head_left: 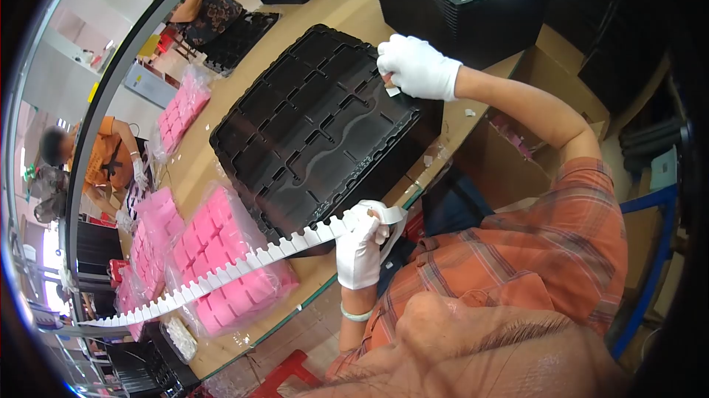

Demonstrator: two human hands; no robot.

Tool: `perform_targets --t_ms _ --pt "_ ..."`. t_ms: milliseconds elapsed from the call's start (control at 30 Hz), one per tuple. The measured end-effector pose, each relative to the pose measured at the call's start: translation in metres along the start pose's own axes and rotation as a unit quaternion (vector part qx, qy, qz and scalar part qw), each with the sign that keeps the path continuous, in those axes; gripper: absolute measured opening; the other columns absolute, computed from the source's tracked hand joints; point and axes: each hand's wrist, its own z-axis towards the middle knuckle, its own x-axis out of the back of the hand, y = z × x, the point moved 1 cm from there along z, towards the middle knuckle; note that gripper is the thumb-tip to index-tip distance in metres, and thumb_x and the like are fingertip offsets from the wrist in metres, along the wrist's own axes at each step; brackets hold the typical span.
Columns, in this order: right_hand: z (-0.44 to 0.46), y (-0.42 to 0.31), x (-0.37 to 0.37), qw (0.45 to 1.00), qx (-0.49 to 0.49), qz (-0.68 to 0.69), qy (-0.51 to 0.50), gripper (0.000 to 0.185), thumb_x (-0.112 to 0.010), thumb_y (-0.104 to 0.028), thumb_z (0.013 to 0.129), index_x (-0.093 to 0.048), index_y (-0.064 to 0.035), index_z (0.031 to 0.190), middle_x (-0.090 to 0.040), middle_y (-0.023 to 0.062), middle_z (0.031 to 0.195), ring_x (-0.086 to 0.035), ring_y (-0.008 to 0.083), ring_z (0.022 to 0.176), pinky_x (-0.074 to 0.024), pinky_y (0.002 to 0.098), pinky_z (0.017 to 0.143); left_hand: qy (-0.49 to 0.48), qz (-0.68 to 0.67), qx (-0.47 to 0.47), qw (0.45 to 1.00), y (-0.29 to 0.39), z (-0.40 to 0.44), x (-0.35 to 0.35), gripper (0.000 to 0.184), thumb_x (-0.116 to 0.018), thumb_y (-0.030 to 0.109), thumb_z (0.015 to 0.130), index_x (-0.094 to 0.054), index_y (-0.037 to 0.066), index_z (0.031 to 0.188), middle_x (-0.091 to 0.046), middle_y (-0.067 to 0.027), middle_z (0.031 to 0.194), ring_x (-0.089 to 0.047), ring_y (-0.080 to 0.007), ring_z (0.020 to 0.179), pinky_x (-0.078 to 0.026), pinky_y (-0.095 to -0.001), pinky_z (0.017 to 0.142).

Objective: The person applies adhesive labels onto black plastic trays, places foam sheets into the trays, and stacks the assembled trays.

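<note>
My left hand (360,244), in a white glove, is closed on a long white toothed strip (244,269). The strip runs down to the far left, over a pink pack, and a loop of it shows beside my fingers. My right hand (419,67), also gloved, has its fingers pinched together at the upper right corner of the stacked black trays (295,125). A small white piece (393,91) shows at its fingertips. The top black tray has moulded compartments.
Pink packs in clear plastic (225,258) lie left of the trays, with another (181,114) farther back. A tall black tray stack with pink inserts (461,10) stands at the upper right. Two people sit across the table (258,103). A red stool (288,372) is below.
</note>
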Motion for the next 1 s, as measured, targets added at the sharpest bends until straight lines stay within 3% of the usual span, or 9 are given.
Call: perform_targets --t_ms 467,533,600,667,700,767,800,833,1000 --pt "-0.026 0.0 0.029 0.988 -0.011 0.115 -0.101 0.011 -0.065 -0.014 0.074 -0.068 -0.003 0.074 -0.065 0.0145 0.084 -0.063 0.0293 0.081 -0.0501 0.037 0.074 0.003 0.038 -0.023 0.999 0.002 -0.004 0.007 0.019 -0.062 0.02 0.087 -0.059 0.002 0.09 -0.054 -0.0028 0.071 -0.047 -0.0097 0.061 -0.034 -0.0219 0.054" --pt "-0.049 0.002 0.064 0.983 -0.042 0.012 -0.177 0.015 -0.068 -0.02 0.073 -0.069 -0.0047 0.076 -0.064 0.0121 0.083 -0.064 0.0276 0.081 -0.0502 0.0361 0.072 0.025 0.043 -0.037 0.998 0.002 -0.003 0.008 0.012 -0.061 0.014 0.087 -0.06 0.002 0.091 -0.057 -0.0032 0.073 -0.049 -0.0083 0.061 -0.037 -0.0206 0.055" --pt "-0.078 0.003 0.078 0.916 -0.216 -0.328 -0.087 0.016 -0.068 -0.023 0.075 -0.068 -0.0065 0.075 -0.062 0.0103 0.08 -0.063 0.0267 0.079 -0.0498 0.036 0.069 0.053 0.106 -0.06 0.991 0.002 -0.003 0.006 0.013 -0.062 0.016 0.089 -0.061 0.003 0.092 -0.059 -0.0021 0.075 -0.049 -0.0062 0.062 -0.038 -0.0204 0.057" --pt "-0.092 -0.006 0.076 0.957 -0.158 -0.239 0.053 0.016 -0.067 -0.022 0.077 -0.069 -0.0066 0.077 -0.061 0.011 0.08 -0.063 0.0269 0.077 -0.0501 0.0371 0.07 0.046 0.219 -0.097 0.97 0.006 0.002 -0.001 0.015 -0.066 0.017 0.088 -0.062 0.003 0.091 -0.06 -0.0004 0.077 -0.05 -0.0064 0.065 -0.041 -0.0219 0.061" --pt "-0.092 -0.026 0.074 0.995 -0.09 -0.034 0.04 0.013 -0.065 -0.017 0.079 -0.069 -0.0049 0.08 -0.062 0.012 0.082 -0.063 0.0268 0.076 -0.0507 0.0358 0.069 0.047 0.249 -0.126 0.959 0.006 0.004 -0.008 0.015 -0.068 0.017 0.086 -0.063 0.003 0.09 -0.06 0.0001 0.077 -0.052 -0.0069 0.067 -0.042 -0.0227 0.064" --pt "-0.094 -0.068 0.052 0.916 -0.097 0.386 -0.05 0.018 -0.065 -0.016 0.083 -0.067 -0.0013 0.094 -0.064 0.0111 0.087 -0.063 0.0193 0.078 -0.05 0.0296 0.071 0.079 0.28 -0.183 0.939 0.001 0.006 -0.025 0.015 -0.072 0.014 0.083 -0.062 0.003 0.088 -0.06 0.0 0.078 -0.054 -0.0082 0.072 -0.044 -0.0239 0.069" --pt "-0.095 -0.073 0.03 0.931 -0.003 0.362 -0.056 0.027 -0.065 -0.018 0.084 -0.064 -0.0019 0.106 -0.066 0.0113 0.092 -0.063 0.0175 0.08 -0.0499 0.0289 0.072 0.105 0.282 -0.16 0.94 -0.004 0.007 -0.025 0.015 -0.072 0.015 0.084 -0.062 0.004 0.086 -0.06 -0.0001 0.079 -0.054 -0.0078 0.073 -0.044 -0.0235 0.069" --pt "-0.094 -0.092 0.036 0.899 -0.075 0.405 -0.148 0.034 -0.066 -0.019 0.083 -0.062 -0.003 0.113 -0.066 0.0116 0.093 -0.063 0.0175 0.08 -0.0495 0.0288 0.073 0.111 0.269 -0.176 0.941 -0.003 0.006 -0.028 0.015 -0.072 0.014 0.083 -0.062 0.004 0.085 -0.06 -0.0002 0.08 -0.054 -0.0079 0.073 -0.044 -0.0235 0.068" --pt "-0.073 -0.101 0.013 0.876 -0.005 0.45 -0.175 0.014 -0.062 -0.009 0.084 -0.06 -0.0005 0.094 -0.066 0.0096 0.088 -0.062 0.0173 0.079 -0.0491 0.0298 0.073 0.117 0.271 -0.213 0.931 0.005 -0.003 -0.031 0.017 -0.071 0.014 0.084 -0.06 0.004 0.09 -0.06 -0.0004 0.082 -0.055 -0.0079 0.075 -0.044 -0.0229 0.07"
